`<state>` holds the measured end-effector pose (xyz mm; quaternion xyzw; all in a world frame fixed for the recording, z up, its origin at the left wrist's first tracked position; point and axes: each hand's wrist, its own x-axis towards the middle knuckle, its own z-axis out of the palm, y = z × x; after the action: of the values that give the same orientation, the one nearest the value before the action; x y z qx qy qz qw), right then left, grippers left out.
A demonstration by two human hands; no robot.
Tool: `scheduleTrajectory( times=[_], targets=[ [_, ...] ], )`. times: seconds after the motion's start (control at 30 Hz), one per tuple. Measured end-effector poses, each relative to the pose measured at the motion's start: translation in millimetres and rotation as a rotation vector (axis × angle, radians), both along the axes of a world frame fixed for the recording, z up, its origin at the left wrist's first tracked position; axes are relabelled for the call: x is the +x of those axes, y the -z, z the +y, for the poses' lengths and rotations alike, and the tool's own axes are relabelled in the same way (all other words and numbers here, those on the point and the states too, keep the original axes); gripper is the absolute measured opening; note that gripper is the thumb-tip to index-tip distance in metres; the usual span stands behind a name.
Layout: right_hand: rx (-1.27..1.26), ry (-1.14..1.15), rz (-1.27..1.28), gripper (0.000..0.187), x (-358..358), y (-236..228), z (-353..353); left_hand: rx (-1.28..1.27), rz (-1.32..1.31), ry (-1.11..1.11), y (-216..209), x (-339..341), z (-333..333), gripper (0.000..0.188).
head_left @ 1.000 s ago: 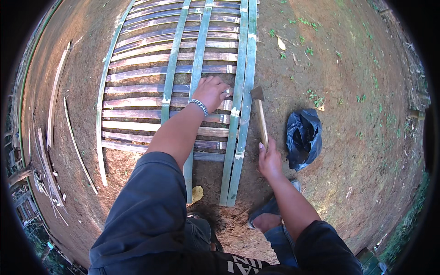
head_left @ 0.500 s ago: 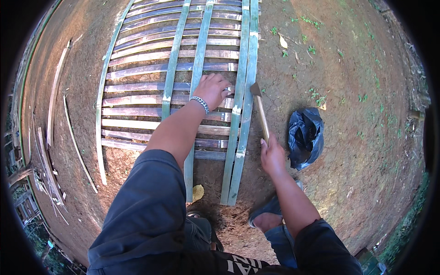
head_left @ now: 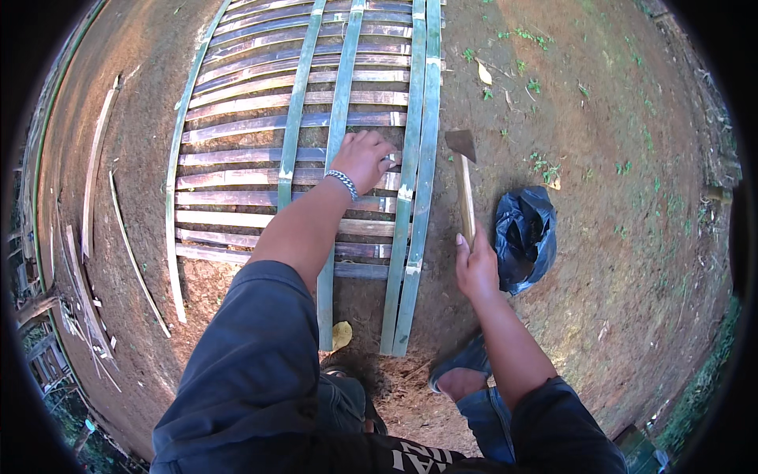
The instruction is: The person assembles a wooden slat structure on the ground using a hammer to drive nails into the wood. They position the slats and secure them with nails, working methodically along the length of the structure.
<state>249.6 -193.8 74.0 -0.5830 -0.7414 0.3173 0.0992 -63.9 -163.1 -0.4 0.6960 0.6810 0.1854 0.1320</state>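
Observation:
A bamboo slat panel [head_left: 294, 162] lies on the ground, its cross slats spanned by long green strips. My left hand [head_left: 365, 159], with a chain bracelet at the wrist, is on the slats between two of the strips. Its fingers are curled and pinched together; what is between them is too small to make out. In my right hand [head_left: 478, 268] is a hatchet [head_left: 466, 189], gripped low on its pale wooden handle. Its dark, wedge-shaped head is raised over the soil just right of the panel's outer strip.
A crumpled black plastic bag [head_left: 524, 239] sits right of the hatchet. Loose bamboo strips [head_left: 96, 170] lie on the bare soil at the left. A yellow leaf [head_left: 341, 335] rests by the panel's near end, close to my feet.
The hatchet has swung right, away from the outer strip, and its head has turned. My right hand has shifted slightly right. My left hand stays at nearly the same spot on the slats.

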Motion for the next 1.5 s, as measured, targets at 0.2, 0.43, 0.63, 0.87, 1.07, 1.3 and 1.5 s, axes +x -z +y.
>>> scheduleTrajectory(
  times=[0.2, 0.43, 0.63, 0.87, 1.07, 1.3, 1.5],
  targets=[
    [-0.208, -0.076, -0.185, 0.048, 9, 19, 14, 0.016, -0.002, 0.013, 0, 1, 1, 0.027],
    [-0.103, -0.025, -0.051, 0.044, 6, 5, -4, 0.032, 0.01, 0.006, 1, 2, 1, 0.027],
    [-0.138, -0.036, -0.089, 0.042, -9, -9, 4, 0.01, 0.02, 0.002, 3, -1, -2, 0.027],
    [-0.221, -0.106, -0.24, 0.043, 6, 6, 20, -0.046, 0.002, 0.001, -3, 4, 3, 0.027],
    [-0.075, -0.029, -0.023, 0.036, 2, -1, -4, -0.012, -0.007, 0.012, -5, -2, -1, 0.028],
    [-0.234, -0.059, -0.083, 0.04, 8, 1, 9, -0.013, -0.005, 0.021, -4, -1, 3, 0.029],
    [-0.155, 0.186, -0.068, 0.046, 37, 29, -13, 0.017, 0.019, -0.15, -11, 10, 0, 0.034]
  ],
)
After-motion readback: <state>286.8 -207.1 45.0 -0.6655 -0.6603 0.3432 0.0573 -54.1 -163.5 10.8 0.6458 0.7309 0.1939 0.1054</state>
